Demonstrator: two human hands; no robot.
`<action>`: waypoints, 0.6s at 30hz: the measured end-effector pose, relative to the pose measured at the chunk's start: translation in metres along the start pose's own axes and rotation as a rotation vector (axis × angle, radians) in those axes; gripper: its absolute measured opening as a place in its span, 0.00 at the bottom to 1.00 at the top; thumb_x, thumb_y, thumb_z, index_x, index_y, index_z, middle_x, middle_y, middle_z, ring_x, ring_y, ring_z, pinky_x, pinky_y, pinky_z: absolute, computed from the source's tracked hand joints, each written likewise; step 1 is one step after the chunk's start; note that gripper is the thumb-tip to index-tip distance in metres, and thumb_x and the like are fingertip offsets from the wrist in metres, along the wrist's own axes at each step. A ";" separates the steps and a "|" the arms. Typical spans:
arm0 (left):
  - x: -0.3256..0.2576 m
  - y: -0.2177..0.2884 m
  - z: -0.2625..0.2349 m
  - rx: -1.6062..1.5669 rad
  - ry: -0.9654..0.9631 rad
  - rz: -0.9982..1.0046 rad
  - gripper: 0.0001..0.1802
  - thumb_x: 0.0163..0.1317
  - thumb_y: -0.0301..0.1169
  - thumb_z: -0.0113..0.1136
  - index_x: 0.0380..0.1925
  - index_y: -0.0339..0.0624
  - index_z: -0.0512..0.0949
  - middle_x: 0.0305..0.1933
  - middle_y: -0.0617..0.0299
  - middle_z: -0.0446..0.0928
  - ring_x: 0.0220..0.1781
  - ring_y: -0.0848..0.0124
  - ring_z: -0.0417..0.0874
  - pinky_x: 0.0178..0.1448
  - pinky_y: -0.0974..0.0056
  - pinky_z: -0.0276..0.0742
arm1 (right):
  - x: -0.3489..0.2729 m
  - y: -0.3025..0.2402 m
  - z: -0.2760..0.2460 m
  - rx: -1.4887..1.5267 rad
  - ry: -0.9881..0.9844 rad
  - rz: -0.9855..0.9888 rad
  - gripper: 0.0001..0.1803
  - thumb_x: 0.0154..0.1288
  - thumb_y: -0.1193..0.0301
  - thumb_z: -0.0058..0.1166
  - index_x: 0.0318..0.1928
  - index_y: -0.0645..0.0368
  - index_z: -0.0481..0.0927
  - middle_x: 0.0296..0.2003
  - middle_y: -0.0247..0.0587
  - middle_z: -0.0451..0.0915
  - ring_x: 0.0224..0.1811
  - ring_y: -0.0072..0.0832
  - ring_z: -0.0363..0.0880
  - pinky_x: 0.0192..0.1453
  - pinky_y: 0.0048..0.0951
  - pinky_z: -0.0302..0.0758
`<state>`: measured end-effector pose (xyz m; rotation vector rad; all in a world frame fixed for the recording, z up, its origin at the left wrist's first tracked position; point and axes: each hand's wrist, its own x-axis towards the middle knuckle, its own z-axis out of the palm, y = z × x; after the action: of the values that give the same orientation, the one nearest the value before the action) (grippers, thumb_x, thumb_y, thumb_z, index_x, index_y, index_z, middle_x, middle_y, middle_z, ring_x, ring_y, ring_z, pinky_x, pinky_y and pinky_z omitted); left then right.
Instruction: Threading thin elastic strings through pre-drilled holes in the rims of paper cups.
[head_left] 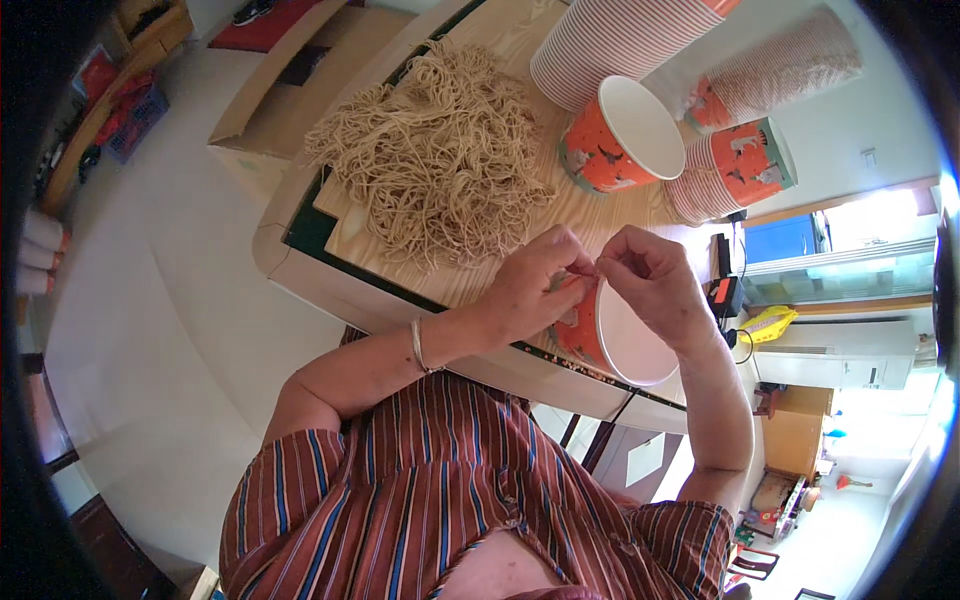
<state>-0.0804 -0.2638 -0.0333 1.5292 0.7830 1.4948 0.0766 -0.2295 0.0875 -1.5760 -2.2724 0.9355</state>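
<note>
Centrally, left hand (530, 290) curled over the orange side of a paper cup (612, 335), fingertips pinched at its rim. Right hand (650, 280) just beside it, thumb and forefinger pressed together on the same rim spot; whether something thin sits between them, cannot tell. Cup tipped on its side at the near edge of the wooden table (480, 280), white inside facing right. Farther left, heap of tan string (435, 150). Far right, single orange cup (625, 135) and cup stacks (610, 40).
</note>
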 end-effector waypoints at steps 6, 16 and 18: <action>-0.003 -0.005 0.001 0.074 0.027 0.115 0.08 0.54 0.19 0.63 0.34 0.35 0.75 0.36 0.54 0.72 0.40 0.58 0.77 0.44 0.57 0.74 | 0.000 -0.001 0.000 -0.004 -0.043 -0.014 0.07 0.61 0.70 0.58 0.32 0.62 0.79 0.22 0.38 0.76 0.25 0.19 0.72 0.32 0.27 0.73; -0.004 0.001 0.002 0.159 0.044 0.207 0.08 0.50 0.18 0.61 0.33 0.35 0.77 0.35 0.55 0.71 0.41 0.56 0.74 0.46 0.56 0.72 | -0.002 -0.003 0.004 0.000 -0.024 -0.093 0.06 0.62 0.76 0.60 0.31 0.63 0.77 0.21 0.28 0.69 0.25 0.13 0.63 0.28 0.20 0.63; -0.004 0.005 0.002 0.134 0.037 0.196 0.09 0.49 0.18 0.60 0.33 0.35 0.77 0.34 0.55 0.71 0.41 0.56 0.74 0.46 0.56 0.72 | -0.002 0.000 0.005 0.014 -0.005 -0.096 0.08 0.59 0.73 0.60 0.30 0.64 0.76 0.19 0.34 0.69 0.23 0.17 0.65 0.28 0.24 0.67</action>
<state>-0.0795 -0.2701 -0.0302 1.7235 0.7869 1.6448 0.0746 -0.2334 0.0840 -1.4459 -2.3176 0.9296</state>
